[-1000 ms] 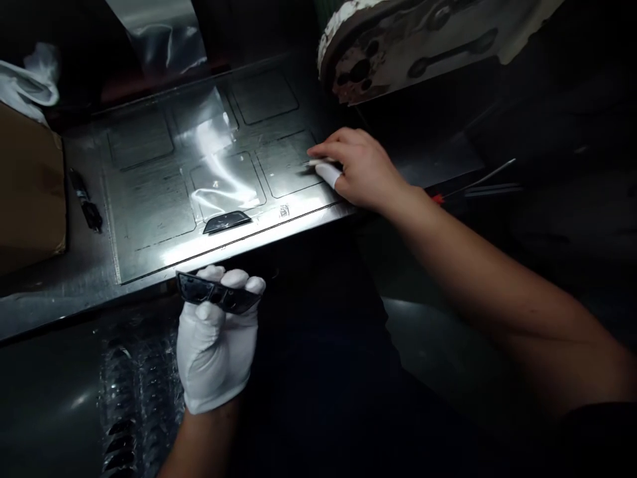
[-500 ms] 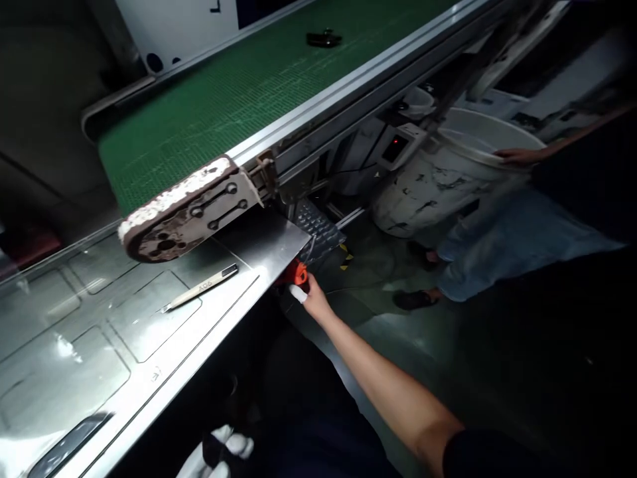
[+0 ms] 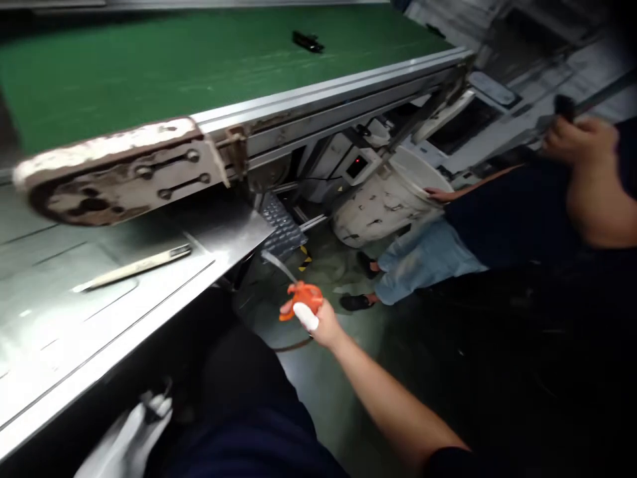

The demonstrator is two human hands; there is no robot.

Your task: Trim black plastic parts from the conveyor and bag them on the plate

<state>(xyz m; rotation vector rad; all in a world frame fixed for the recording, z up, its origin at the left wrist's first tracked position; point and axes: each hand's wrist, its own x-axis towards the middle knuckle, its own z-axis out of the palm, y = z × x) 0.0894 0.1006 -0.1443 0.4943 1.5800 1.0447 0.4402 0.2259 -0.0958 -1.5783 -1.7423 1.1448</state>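
My right hand point(image 3: 326, 323), bare but for a white finger cot, is closed around an orange air blow gun point(image 3: 309, 295). Its thin metal nozzle points up and left, past the corner of the metal table point(image 3: 239, 229), and a stretch of hose point(image 3: 293, 346) shows below. My left hand point(image 3: 132, 431), in a white glove, is low at the left beneath the table edge. Its fingers are closed on a small dark part point(image 3: 150, 413), which is too dim and blurred to name. On the table lies a pale pen-like cutter point(image 3: 137, 267).
A green conveyor belt point(image 3: 149, 73) carries a small black part point(image 3: 307, 42). The belt's end guard point(image 3: 124, 169) overhangs the table. A big white bin point(image 3: 368, 209) stands under the frame at the right, with another person point(image 3: 497, 219) beside it holding its rim. A dark ridged mat point(image 3: 283, 226) is below.
My view has turned right. My right hand has drawn the air blow gun out from beside the table corner, so its nozzle now shows. My left hand still holds the dark part.
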